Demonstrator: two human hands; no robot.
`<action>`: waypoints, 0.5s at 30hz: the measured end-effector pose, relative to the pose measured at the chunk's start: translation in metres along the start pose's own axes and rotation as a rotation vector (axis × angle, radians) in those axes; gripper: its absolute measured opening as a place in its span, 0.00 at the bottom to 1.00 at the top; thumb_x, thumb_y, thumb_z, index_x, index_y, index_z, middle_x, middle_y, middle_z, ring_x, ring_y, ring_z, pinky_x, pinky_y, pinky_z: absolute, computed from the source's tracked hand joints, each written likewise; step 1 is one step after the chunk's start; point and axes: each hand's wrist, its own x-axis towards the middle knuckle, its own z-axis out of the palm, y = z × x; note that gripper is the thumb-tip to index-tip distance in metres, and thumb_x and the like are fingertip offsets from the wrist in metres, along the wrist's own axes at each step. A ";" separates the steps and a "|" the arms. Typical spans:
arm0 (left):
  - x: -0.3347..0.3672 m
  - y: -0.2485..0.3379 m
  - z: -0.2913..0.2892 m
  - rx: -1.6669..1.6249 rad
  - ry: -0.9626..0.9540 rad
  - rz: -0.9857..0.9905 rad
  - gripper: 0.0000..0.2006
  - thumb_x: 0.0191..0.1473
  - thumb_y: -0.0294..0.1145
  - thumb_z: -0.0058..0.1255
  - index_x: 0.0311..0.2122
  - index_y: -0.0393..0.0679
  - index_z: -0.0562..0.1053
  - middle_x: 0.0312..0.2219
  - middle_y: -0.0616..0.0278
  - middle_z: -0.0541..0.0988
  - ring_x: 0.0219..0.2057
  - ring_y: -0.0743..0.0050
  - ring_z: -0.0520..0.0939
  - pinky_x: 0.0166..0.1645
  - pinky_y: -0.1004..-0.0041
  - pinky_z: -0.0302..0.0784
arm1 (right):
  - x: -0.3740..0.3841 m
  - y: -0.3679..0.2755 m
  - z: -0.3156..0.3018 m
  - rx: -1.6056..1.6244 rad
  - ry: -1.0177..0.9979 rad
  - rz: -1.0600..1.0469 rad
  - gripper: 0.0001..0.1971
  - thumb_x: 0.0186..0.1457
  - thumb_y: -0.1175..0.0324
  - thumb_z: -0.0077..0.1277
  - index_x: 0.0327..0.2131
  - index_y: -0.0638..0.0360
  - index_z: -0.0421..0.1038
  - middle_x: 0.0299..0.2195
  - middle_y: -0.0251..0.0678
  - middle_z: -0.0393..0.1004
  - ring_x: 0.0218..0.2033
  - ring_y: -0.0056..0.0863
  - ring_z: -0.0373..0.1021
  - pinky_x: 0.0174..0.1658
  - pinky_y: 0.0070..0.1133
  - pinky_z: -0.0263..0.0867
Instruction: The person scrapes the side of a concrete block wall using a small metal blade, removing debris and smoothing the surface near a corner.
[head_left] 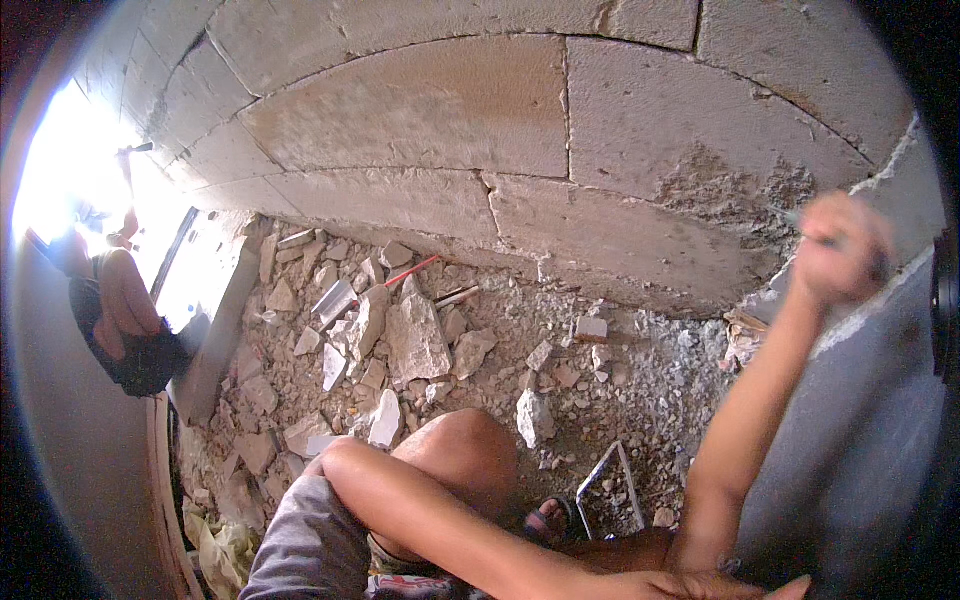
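My right hand (pixel 843 250) is raised at the far right, close to the stone block wall (pixel 430 110), and motion blurs it. Its fingers are closed round a thin, pale tool (pixel 787 214) whose tip sticks out to the left; its exact kind is too blurred to tell. That tip is near a rough, crumbled patch of mortar (pixel 720 195) low on the wall. My left forearm lies across my bent knee. At the lower edge, below my right elbow, my left hand (pixel 715 583) shows with fingers stretched out and nothing seen in it; the frame cuts part of it off.
Broken stone and rubble (pixel 415 335) cover the floor, with a thin red stick (pixel 412 270) on top. A bent white strip (pixel 612 480) lies by my sandalled foot (pixel 548 520). At the bright opening on the left, another person (pixel 125 300) sits. A grey wall (pixel 860 400) rises at right.
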 end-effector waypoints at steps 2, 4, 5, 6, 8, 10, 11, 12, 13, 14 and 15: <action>0.008 -0.006 0.005 -0.125 -0.058 0.041 0.26 0.65 0.46 0.21 0.34 0.37 0.71 0.25 0.66 0.71 0.28 0.81 0.69 0.38 0.79 0.67 | -0.025 -0.002 0.006 0.541 0.098 0.673 0.10 0.46 0.79 0.43 0.14 0.59 0.60 0.14 0.38 0.65 0.16 0.27 0.63 0.19 0.22 0.61; 0.008 -0.003 0.023 -0.170 -0.001 -0.018 0.27 0.65 0.47 0.22 0.32 0.38 0.71 0.23 0.67 0.69 0.26 0.83 0.68 0.35 0.80 0.65 | -0.015 0.005 -0.001 0.594 0.147 0.675 0.10 0.44 0.81 0.43 0.15 0.59 0.60 0.14 0.38 0.65 0.16 0.27 0.63 0.19 0.22 0.60; 0.004 0.000 0.027 -0.163 0.039 -0.050 0.27 0.65 0.48 0.22 0.32 0.38 0.70 0.22 0.68 0.69 0.26 0.85 0.68 0.33 0.81 0.65 | -0.008 0.011 -0.003 0.748 0.137 0.617 0.09 0.45 0.79 0.42 0.15 0.59 0.60 0.14 0.38 0.64 0.15 0.26 0.62 0.18 0.22 0.60; 0.000 0.001 0.032 -0.168 0.084 -0.074 0.27 0.65 0.49 0.22 0.31 0.38 0.70 0.21 0.68 0.69 0.25 0.86 0.68 0.32 0.82 0.64 | -0.004 0.014 -0.003 0.900 0.128 0.555 0.09 0.45 0.78 0.42 0.15 0.59 0.59 0.14 0.37 0.64 0.15 0.26 0.62 0.18 0.22 0.60; 0.000 -0.004 0.026 -0.609 -0.100 -0.164 0.29 0.63 0.53 0.22 0.26 0.40 0.69 0.18 0.70 0.67 0.21 0.87 0.66 0.28 0.83 0.63 | 0.021 0.007 -0.030 0.800 0.025 0.441 0.08 0.46 0.75 0.41 0.16 0.59 0.60 0.14 0.37 0.63 0.15 0.26 0.61 0.18 0.21 0.60; -0.002 -0.010 0.022 -0.764 -0.122 -0.246 0.31 0.62 0.57 0.21 0.21 0.43 0.66 0.14 0.72 0.65 0.17 0.87 0.63 0.25 0.84 0.60 | 0.005 0.002 -0.013 0.646 0.073 0.408 0.09 0.47 0.77 0.43 0.15 0.59 0.61 0.13 0.34 0.63 0.13 0.23 0.60 0.17 0.20 0.58; -0.006 -0.009 0.029 -0.763 -0.124 -0.280 0.32 0.61 0.59 0.21 0.19 0.44 0.65 0.12 0.73 0.63 0.16 0.87 0.62 0.24 0.84 0.59 | -0.009 0.003 0.009 0.495 0.123 0.456 0.10 0.48 0.78 0.44 0.15 0.59 0.62 0.13 0.33 0.64 0.12 0.21 0.60 0.16 0.19 0.58; -0.009 -0.009 0.030 -0.778 -0.134 -0.325 0.32 0.61 0.60 0.21 0.17 0.45 0.64 0.11 0.73 0.62 0.14 0.86 0.60 0.23 0.84 0.58 | -0.020 0.000 0.021 0.446 0.143 0.561 0.11 0.48 0.80 0.45 0.15 0.60 0.62 0.12 0.32 0.64 0.12 0.19 0.60 0.16 0.19 0.57; -0.012 -0.007 0.031 -0.773 -0.147 -0.347 0.32 0.60 0.60 0.22 0.17 0.45 0.64 0.11 0.72 0.63 0.15 0.84 0.61 0.23 0.83 0.59 | -0.019 -0.016 0.033 0.483 0.158 0.664 0.13 0.51 0.76 0.45 0.14 0.60 0.61 0.10 0.30 0.62 0.10 0.16 0.58 0.14 0.18 0.55; -0.014 -0.005 0.030 -0.720 -0.139 -0.366 0.32 0.60 0.60 0.23 0.16 0.45 0.63 0.11 0.71 0.63 0.15 0.83 0.62 0.24 0.81 0.60 | -0.019 -0.016 0.032 0.516 0.147 0.686 0.13 0.51 0.77 0.45 0.14 0.59 0.60 0.10 0.30 0.62 0.10 0.16 0.58 0.14 0.18 0.55; -0.014 -0.003 0.029 -0.623 -0.139 -0.375 0.32 0.60 0.60 0.24 0.16 0.44 0.63 0.11 0.70 0.63 0.16 0.81 0.63 0.24 0.80 0.60 | -0.018 -0.016 0.030 0.548 0.137 0.707 0.13 0.51 0.77 0.45 0.14 0.59 0.60 0.09 0.31 0.62 0.10 0.16 0.58 0.14 0.18 0.55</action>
